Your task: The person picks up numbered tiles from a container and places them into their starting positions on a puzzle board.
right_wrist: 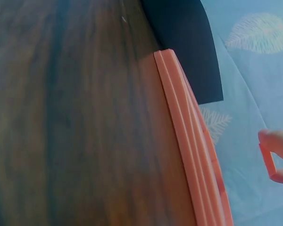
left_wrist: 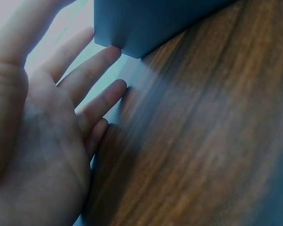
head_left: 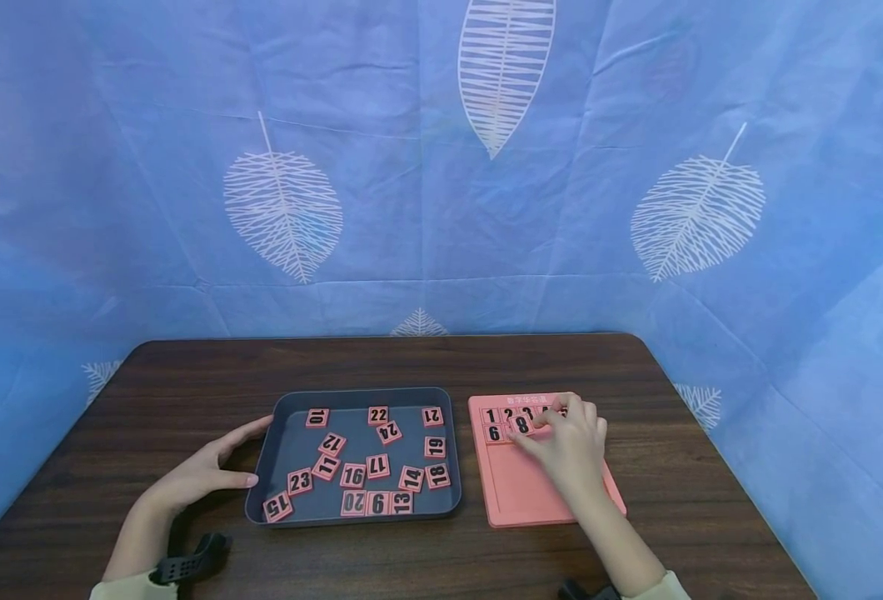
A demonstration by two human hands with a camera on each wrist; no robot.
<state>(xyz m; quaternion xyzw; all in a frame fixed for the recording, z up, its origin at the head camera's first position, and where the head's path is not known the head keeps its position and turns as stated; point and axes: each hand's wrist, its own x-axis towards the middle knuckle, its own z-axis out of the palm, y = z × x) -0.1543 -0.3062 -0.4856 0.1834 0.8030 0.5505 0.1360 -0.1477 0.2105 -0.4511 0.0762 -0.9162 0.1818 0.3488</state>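
My right hand [head_left: 572, 450] pinches a pink number tile marked 8 [head_left: 521, 426] between thumb and fingers, over the upper part of the pink puzzle board [head_left: 524, 492]. In the right wrist view the tile [right_wrist: 267, 160] is seen edge-on, apart from the board [right_wrist: 184, 122]. Tiles 1, 2 and 3 lie along the board's top row, with others partly behind my fingers; a 6 tile [head_left: 495, 433] begins the row below. At the dark tray's [head_left: 452, 450] left side, my left hand [head_left: 197, 475] has its fingers extended, the fingertips at the tray wall [left_wrist: 132, 28].
Several loose number tiles are scattered in the tray, among them 10 [head_left: 317, 417], 23 [head_left: 300, 481] and 18 [head_left: 437, 476]. Tray and board stand side by side on a dark wooden table [head_left: 381, 567]. A blue leaf-patterned cloth [head_left: 411, 208] hangs behind the table.
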